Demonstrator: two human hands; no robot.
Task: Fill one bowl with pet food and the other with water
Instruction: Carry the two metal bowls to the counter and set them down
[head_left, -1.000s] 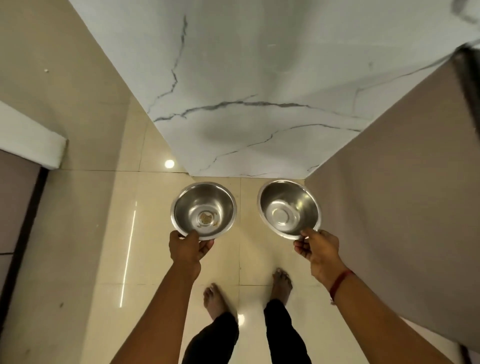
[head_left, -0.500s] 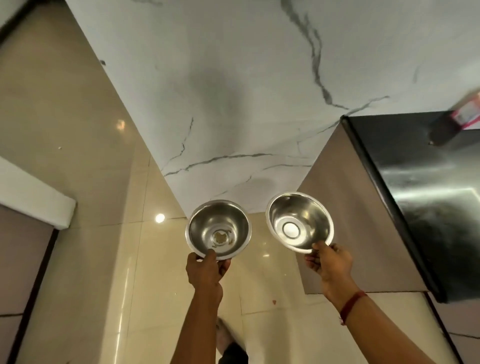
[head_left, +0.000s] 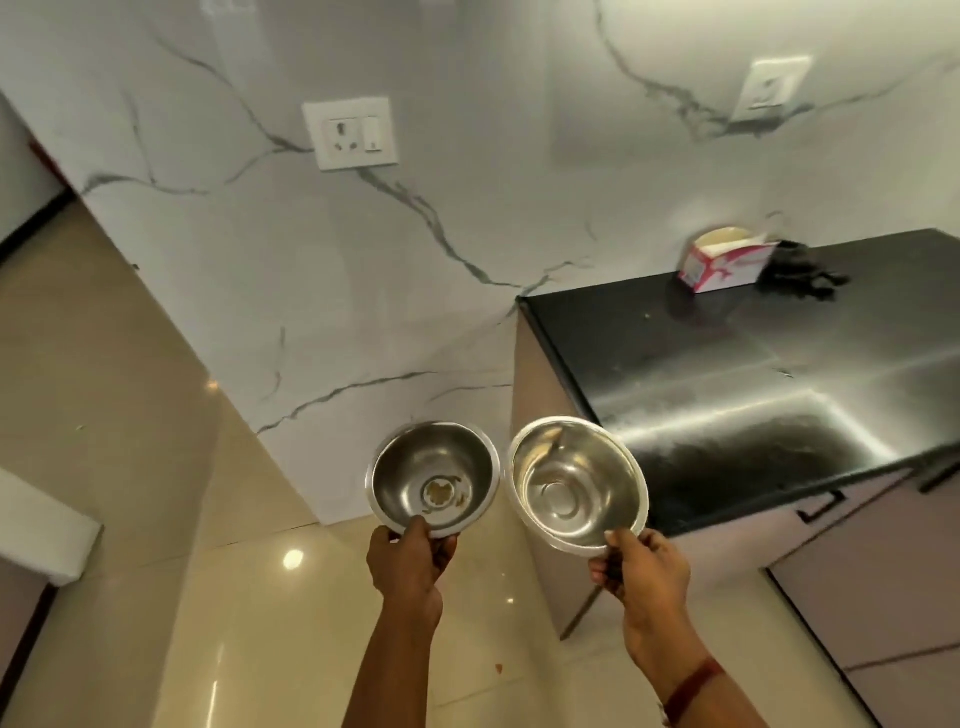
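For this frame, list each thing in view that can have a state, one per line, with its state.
left bowl: held by its near rim, no food or water, brownish residue at the bottom
right bowl: held by its near rim, tilted, empty and clean
left hand: closed on the left bowl's rim
right hand: closed on the right bowl's rim
carton: on the black countertop, top open
wall socket: nothing plugged in

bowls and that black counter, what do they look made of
Both bowls, left and right, look like polished stainless steel: silvery with mirror-like reflections. The countertop seems to be polished black stone, perhaps granite, with a glossy glare; that is uncertain.
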